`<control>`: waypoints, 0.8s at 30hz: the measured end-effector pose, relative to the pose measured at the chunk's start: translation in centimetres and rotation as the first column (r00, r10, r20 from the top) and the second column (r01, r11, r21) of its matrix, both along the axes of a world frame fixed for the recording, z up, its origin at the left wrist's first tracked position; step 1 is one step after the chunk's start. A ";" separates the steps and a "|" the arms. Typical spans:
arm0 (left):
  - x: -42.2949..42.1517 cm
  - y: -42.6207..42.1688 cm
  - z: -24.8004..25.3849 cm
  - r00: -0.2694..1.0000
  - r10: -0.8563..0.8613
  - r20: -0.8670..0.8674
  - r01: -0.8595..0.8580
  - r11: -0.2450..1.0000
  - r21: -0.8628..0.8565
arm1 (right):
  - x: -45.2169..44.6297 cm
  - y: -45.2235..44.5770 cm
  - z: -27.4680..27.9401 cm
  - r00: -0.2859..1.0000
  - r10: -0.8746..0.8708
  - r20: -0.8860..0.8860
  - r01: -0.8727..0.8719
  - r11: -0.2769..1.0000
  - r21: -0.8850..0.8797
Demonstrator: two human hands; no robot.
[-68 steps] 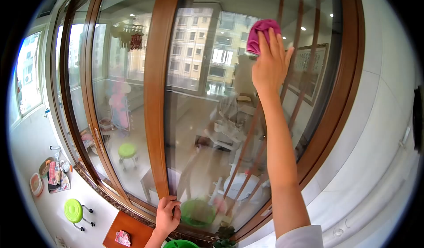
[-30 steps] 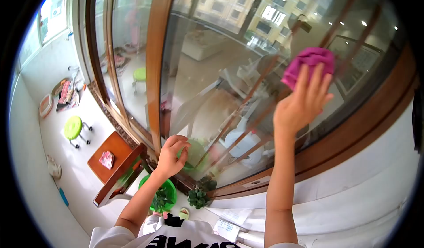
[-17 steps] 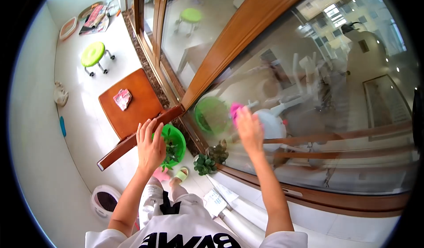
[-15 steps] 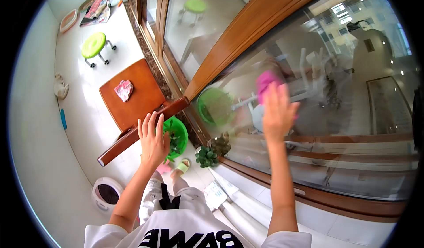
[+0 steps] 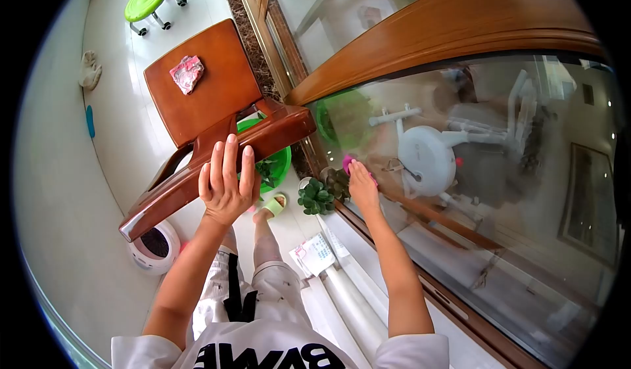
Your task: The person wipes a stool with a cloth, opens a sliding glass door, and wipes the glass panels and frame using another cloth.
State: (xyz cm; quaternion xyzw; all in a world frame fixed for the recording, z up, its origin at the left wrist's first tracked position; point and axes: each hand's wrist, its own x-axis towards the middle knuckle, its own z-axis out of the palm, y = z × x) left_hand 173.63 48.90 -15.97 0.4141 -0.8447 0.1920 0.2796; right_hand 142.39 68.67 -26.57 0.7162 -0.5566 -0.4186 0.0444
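Note:
My right hand (image 5: 363,186) presses a bright pink cloth (image 5: 347,163) against the lower part of the glass pane (image 5: 499,191), close to its wooden frame. Most of the cloth is hidden under the fingers. My left hand (image 5: 228,182) lies with fingers apart over the top rail of a brown wooden chair (image 5: 282,130); whether it bears weight there I cannot tell. A crumpled pink and white cloth (image 5: 187,74) rests on the chair's seat. Just left of my right hand stands a green succulent plant (image 5: 316,197).
Behind the chair back is a green basin (image 5: 281,165) with leaves in it. A green wheeled stool (image 5: 146,1) stands beyond the chair. By my feet lie a white printed box (image 5: 313,255) and white pipes (image 5: 355,303). A round white and pink container (image 5: 154,247) is at left.
My right hand has moved down and left across the glass with the pink cloth. My left hand has come onto the chair's top rail. The camera view has shifted lower.

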 end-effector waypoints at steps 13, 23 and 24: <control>-2.0 -0.9 -2.9 0.979 0.105 -0.177 -0.143 0.965 -0.219 | 1.2 -19.6 -1.5 0.995 -0.004 0.097 0.081 0.587 -0.806; -1.9 -1.2 -3.0 0.988 0.074 -0.133 -0.104 0.967 -0.233 | 0.7 -0.5 -15.7 0.699 -0.366 0.614 0.563 0.811 -0.158; -2.0 -1.1 -2.8 0.988 0.077 -0.134 -0.106 0.969 -0.221 | 1.3 -2.7 -13.4 0.575 -0.248 0.780 0.678 0.678 -0.285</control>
